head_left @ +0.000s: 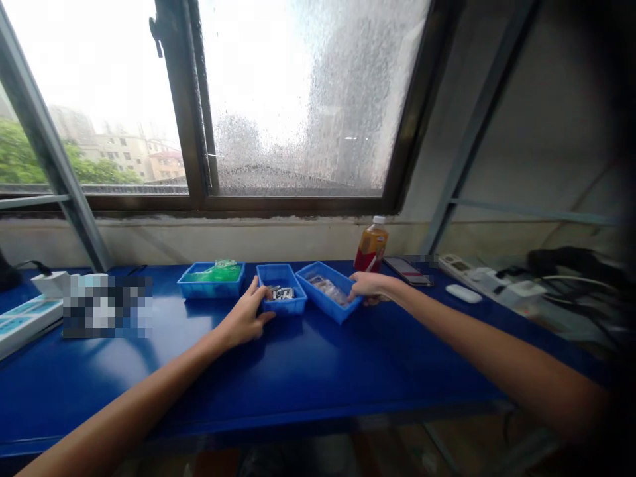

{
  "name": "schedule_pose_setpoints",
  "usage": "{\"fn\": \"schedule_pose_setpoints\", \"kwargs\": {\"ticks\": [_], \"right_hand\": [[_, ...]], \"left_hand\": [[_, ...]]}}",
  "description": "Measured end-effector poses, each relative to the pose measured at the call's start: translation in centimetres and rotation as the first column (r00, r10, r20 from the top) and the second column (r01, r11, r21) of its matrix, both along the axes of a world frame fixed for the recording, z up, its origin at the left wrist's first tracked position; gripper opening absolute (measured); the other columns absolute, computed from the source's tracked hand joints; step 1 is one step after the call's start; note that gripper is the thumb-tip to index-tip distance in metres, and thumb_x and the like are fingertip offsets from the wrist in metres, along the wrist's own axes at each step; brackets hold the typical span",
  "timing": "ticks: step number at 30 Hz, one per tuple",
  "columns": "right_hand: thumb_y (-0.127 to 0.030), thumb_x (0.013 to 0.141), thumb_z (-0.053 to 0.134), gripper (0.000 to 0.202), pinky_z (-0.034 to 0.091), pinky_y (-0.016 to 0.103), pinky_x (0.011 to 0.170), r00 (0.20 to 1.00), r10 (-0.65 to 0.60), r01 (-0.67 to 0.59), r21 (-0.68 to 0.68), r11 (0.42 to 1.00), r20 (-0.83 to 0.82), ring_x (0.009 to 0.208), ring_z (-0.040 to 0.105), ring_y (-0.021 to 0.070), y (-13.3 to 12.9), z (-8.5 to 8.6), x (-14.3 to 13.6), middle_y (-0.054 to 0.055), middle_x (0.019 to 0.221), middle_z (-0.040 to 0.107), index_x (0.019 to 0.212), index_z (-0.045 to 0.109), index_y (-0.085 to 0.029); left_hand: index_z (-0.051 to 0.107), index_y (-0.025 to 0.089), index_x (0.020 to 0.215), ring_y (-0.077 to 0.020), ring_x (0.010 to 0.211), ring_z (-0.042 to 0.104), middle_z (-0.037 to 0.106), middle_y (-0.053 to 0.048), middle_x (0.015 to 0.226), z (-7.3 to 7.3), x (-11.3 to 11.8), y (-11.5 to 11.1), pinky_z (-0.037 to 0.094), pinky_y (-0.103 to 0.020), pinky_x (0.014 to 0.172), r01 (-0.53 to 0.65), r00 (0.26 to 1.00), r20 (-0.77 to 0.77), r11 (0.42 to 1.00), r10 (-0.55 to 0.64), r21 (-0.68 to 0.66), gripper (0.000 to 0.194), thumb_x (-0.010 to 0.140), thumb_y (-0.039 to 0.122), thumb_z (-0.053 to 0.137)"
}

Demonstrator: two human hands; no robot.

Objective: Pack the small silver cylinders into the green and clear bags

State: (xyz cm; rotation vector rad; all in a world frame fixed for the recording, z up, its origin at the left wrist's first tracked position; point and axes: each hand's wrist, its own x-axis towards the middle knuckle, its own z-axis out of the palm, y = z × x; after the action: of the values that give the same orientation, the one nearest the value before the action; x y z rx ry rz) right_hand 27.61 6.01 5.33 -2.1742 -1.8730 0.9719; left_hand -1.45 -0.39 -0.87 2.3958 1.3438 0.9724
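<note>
Three small blue plastic bins stand in a row toward the back of the blue table. With its fingers on the left wall and thumb toward the front, my left hand (pixel 248 313) grips the middle bin (pixel 288 307), which has small silvery metal pieces (pixel 282 293) in it. My right hand (pixel 370 287) is closed on the right end of the right bin (pixel 322 309). That bin sits at an angle and contains clear plastic bags (pixel 328 289). Farther left, apart from both hands, the third bin (pixel 211 289) has a green plastic bag (pixel 222 271) in it.
Behind my right hand stands a drink bottle (pixel 372 245). Beside it lie a phone (pixel 410 271) and a white oval case (pixel 464 293). Power strips (pixel 32 318) and cables are at both sides. A window (pixel 308 99) rises behind the table (pixel 298 371).
</note>
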Motion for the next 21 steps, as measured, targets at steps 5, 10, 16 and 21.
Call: {"fn": "schedule_pose_setpoints", "kwargs": {"ticks": [5, 10, 16, 21], "right_hand": [[-0.007, 0.065, 0.058, 0.008, 0.030, 0.016, 0.032, 0.998, -0.068, 0.065, 0.111, 0.992, 0.019, 0.030, 0.038, 0.0069, 1.3, -0.1, 1.3, -0.006, 0.035, 0.040, 0.072, 0.059, -0.011], [-0.005, 0.062, 0.059, 0.009, 0.039, 0.017, 0.037, 0.995, -0.102, 0.104, 0.139, 0.985, -0.021, 0.038, 0.047, 0.0087, 2.4, -0.9, 2.7, -0.003, 0.041, 0.046, 0.061, 0.054, -0.012], [-0.005, 0.062, 0.058, 0.018, 0.042, 0.019, 0.040, 0.993, -0.121, 0.120, 0.198, 0.973, -0.008, 0.041, 0.050, 0.0096, 2.4, -1.2, 3.2, -0.004, 0.048, 0.048, 0.076, 0.056, -0.015], [-0.006, 0.063, 0.057, 0.020, 0.049, 0.026, 0.051, 0.991, -0.111, 0.084, 0.287, 0.954, 0.079, 0.058, 0.060, 0.0174, 1.9, -0.9, 2.4, 0.004, 0.062, 0.059, 0.081, 0.059, -0.015]], "left_hand": [[0.047, 0.021, 0.093, -0.0329, 0.135, 0.019, 0.034, -0.014, 0.137, 1.3, -0.2, 0.1, 0.053, -0.040, 0.075, 0.019, 0.994, 0.106, 0.998, -0.012, -0.066, 0.020, 0.074, 0.023, 0.053], [0.049, 0.020, 0.088, -0.0336, 0.129, 0.032, 0.038, -0.014, 0.134, 2.8, 0.6, 0.4, 0.052, -0.040, 0.079, 0.072, 0.994, -0.085, 0.997, -0.071, 0.006, 0.017, 0.072, 0.019, 0.055], [0.048, 0.020, 0.090, -0.0324, 0.112, 0.053, 0.039, -0.018, 0.134, 4.0, 1.1, 1.1, 0.052, -0.040, 0.075, 0.057, 0.980, -0.193, 0.998, -0.052, 0.018, 0.017, 0.075, 0.023, 0.053], [0.050, 0.021, 0.089, -0.0343, 0.121, 0.044, 0.042, -0.014, 0.133, 5.1, 0.9, 1.4, 0.048, -0.042, 0.083, 0.067, 0.953, -0.297, 0.997, -0.053, 0.039, 0.018, 0.072, 0.020, 0.054]]}}
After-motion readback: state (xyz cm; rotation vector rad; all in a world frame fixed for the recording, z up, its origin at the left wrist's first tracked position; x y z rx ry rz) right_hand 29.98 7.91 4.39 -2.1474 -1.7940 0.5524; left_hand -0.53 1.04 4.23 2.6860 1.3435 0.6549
